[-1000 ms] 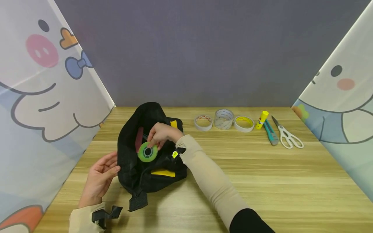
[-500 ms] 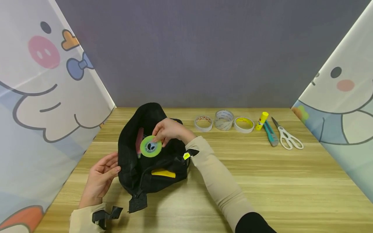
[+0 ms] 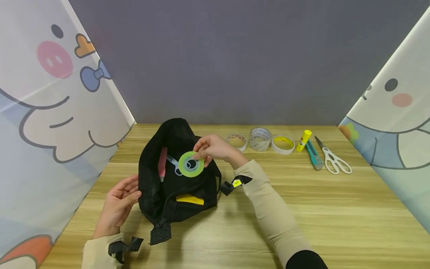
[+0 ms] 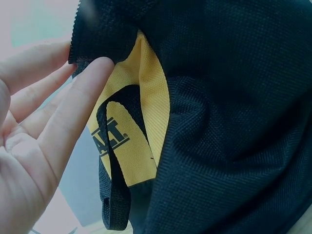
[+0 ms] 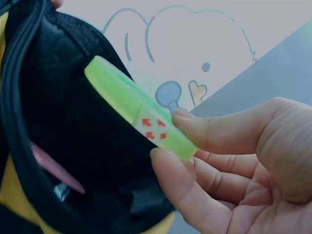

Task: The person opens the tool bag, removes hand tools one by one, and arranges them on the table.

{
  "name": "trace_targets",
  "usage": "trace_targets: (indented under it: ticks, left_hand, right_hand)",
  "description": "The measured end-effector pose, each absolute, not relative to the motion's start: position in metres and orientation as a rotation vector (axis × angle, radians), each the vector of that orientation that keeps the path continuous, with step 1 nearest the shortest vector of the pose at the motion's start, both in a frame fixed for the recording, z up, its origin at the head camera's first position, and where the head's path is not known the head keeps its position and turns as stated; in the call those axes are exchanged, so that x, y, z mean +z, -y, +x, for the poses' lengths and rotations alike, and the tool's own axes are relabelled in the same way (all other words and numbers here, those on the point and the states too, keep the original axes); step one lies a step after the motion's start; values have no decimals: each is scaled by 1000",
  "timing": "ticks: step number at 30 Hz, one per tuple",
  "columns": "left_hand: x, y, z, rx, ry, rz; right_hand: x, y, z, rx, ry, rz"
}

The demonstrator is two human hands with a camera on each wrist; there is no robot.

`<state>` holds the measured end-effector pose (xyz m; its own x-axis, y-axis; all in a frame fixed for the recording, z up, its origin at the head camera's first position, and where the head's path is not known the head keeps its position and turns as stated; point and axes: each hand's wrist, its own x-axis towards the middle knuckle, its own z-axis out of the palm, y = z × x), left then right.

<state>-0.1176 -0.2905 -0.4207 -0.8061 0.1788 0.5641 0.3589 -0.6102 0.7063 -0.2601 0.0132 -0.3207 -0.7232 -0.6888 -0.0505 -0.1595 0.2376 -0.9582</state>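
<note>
A black fabric tool bag [image 3: 149, 194] with yellow patches stands on the left of the table, its top opening facing up. My left hand [image 3: 117, 203] pinches the bag's left rim between thumb and fingers; the left wrist view shows the thumb on the dark zippered edge [image 4: 90, 44]. My right hand [image 3: 218, 149] holds a roll of green tape [image 3: 183, 164] over the opening. In the right wrist view, thumb and index finger pinch the tape roll [image 5: 114, 90] by its edge. Inside the bag lie a slim pink tool [image 3: 162, 162] and light-handled scissors [image 3: 178, 171], partly hidden by the tape.
Along the table's back stand a white tape roll [image 3: 242, 148], partly behind my right hand, a clear tape roll [image 3: 260, 145] and a yellow-cored roll [image 3: 283, 151]. Further right are a yellow glue stick [image 3: 304, 140], a teal cutter [image 3: 314, 155] and white-handled scissors [image 3: 332, 160].
My right hand has lifted the green tape roll up and to the right from inside the bag, uncovering the pink tool and the scissors. The left hand keeps its hold on the rim.
</note>
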Motion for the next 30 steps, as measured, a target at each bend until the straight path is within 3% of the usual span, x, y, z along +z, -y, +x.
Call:
trace_targets:
  ticks: [15,30]
  left_hand:
    - [-422,289,-118,-2560,1328,-918]
    - [-420,287,-118,-2573,1313,-922]
  right_hand:
    - [-337,-86,-272,-1590,-2231,-617]
    - [-385,-133,-292,-1513,-2378,-336]
